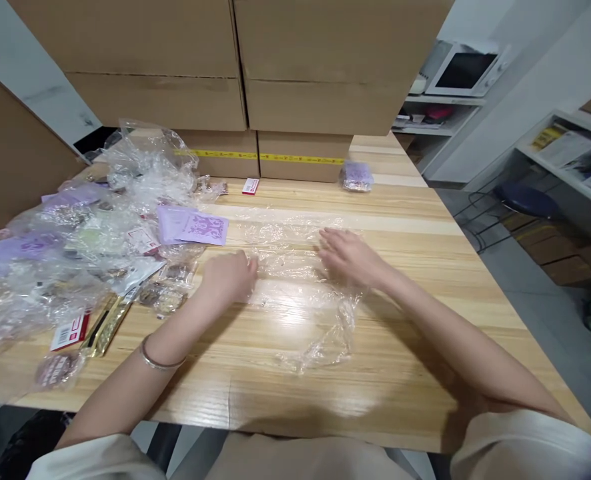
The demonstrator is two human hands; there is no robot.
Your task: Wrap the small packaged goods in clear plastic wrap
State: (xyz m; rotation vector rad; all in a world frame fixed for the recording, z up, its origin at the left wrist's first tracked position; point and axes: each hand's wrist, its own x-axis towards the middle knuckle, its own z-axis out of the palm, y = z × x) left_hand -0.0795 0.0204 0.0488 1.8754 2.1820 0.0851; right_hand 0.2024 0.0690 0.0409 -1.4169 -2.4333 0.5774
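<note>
A thin, crinkled clear plastic bag (285, 267) lies spread on the wooden table, one end trailing toward the front edge. At its left side my left hand (229, 275) is closed, fingers curled at the plastic's edge; the fingertips are partly hidden and slightly blurred. My right hand (350, 255) rests palm down over the right side of the plastic, fingers stretched out. Just beyond my left hand lie purple printed packets (203, 228) at the edge of a heap of clear plastic packaging (140, 173). Small clear-wrapped pieces (168, 297) sit left of my left wrist.
Large cardboard boxes (325, 60) stand along the back, with a yellow measuring tape (300, 158) across the lower ones. A small red-and-white card (250, 186) and a purple wrapped stack (357, 176) lie before them. A gold packet (110, 323) is at left. Shelves hold a microwave (463, 70).
</note>
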